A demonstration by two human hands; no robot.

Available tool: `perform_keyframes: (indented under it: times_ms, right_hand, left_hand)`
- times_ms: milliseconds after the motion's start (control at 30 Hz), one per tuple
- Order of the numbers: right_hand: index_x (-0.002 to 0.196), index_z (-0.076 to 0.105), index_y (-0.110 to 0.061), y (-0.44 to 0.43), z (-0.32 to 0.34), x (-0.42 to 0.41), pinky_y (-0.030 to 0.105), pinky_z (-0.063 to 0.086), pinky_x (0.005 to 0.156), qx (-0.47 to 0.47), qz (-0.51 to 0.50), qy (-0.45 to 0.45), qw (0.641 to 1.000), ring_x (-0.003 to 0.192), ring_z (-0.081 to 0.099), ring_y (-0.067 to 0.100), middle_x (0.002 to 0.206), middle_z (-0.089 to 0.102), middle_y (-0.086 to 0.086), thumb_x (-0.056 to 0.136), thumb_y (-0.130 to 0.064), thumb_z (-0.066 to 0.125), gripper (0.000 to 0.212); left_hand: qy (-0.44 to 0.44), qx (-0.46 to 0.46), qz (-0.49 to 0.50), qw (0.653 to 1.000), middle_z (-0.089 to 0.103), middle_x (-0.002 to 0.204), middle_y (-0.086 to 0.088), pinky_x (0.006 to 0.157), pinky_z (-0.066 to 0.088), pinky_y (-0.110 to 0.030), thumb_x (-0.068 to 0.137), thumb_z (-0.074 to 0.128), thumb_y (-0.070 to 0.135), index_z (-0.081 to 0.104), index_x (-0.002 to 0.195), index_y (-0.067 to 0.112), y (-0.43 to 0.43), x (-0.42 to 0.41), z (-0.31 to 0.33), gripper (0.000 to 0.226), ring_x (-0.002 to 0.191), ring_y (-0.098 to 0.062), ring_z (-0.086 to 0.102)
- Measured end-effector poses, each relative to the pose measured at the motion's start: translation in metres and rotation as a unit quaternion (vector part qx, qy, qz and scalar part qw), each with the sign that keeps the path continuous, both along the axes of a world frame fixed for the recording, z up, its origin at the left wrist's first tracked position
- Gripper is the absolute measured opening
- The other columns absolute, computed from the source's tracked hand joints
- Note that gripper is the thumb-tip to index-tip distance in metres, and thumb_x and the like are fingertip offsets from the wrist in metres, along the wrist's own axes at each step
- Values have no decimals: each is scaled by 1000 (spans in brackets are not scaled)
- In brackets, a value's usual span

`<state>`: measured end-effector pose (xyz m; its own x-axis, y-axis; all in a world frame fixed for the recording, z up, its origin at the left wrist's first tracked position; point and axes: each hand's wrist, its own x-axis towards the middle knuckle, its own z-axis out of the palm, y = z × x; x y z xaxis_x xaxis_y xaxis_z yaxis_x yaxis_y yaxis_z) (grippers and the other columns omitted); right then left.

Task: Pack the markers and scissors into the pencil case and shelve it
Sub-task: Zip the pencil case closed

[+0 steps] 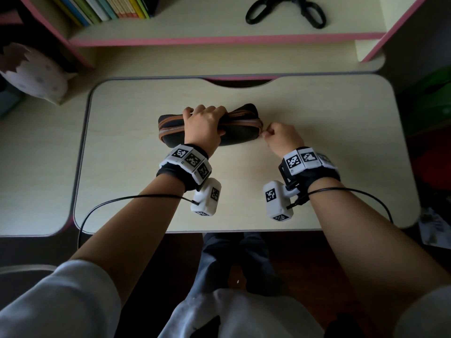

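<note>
The black fabric pencil case with brown trim (240, 134) lies lengthwise on the pale wooden desk (329, 142). It is clamped from above by the left hand (203, 125), whose fingers are curled over its far edge. The right end of its zip (257, 121) is pinched by the right hand (280, 136), and the zip looks closed along its visible length. The black-handled scissors (285, 11) lie on the pink-edged shelf (195, 28), well apart from the case, so 1 item is judged unpacked. No markers are in view, and whether they are inside cannot be told. Shelving is not yet done.

Pale wood-grain desk (317, 142), grey-edged; pink-trimmed shelf (195, 41) behind; row of coloured books (109, 8); cracked-eggshell ornament (31, 71) left; dark floor (305, 264); dim light.
</note>
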<state>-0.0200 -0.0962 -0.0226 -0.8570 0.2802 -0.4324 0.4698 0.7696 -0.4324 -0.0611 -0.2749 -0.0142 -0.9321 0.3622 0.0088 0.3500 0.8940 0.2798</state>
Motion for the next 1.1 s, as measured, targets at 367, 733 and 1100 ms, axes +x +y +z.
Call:
perform_keyframes:
  times_ms: [367,733,1100]
  right_hand:
    - [98,63,-2,-7,16,-4,30,38,68,106,10,189,976,91,61,34,101,67,18,93,-23,45,28]
    - [94,62,1,-25,30,-9,30,34,65,123,45,251,959,88,61,33,97,67,19,94,-25,44,31]
    - [90,65,1,-35,27,-7,38,50,72,9,38,245,969,84,63,33,89,69,18,92,-28,50,33]
  left_hand:
    - [4,-11,-14,1000,66,96,-7,91,30,-45,82,58,14,56,99,14,0,0,-4,16,99,-32,52]
    - [10,2,-20,1000,66,90,-7,86,30,-42,82,56,11,57,91,14,0,-2,-8,10,94,-30,53]
    - [13,11,-6,1000,66,104,-5,87,30,-41,79,62,22,57,112,21,2,3,-7,33,102,-30,54]
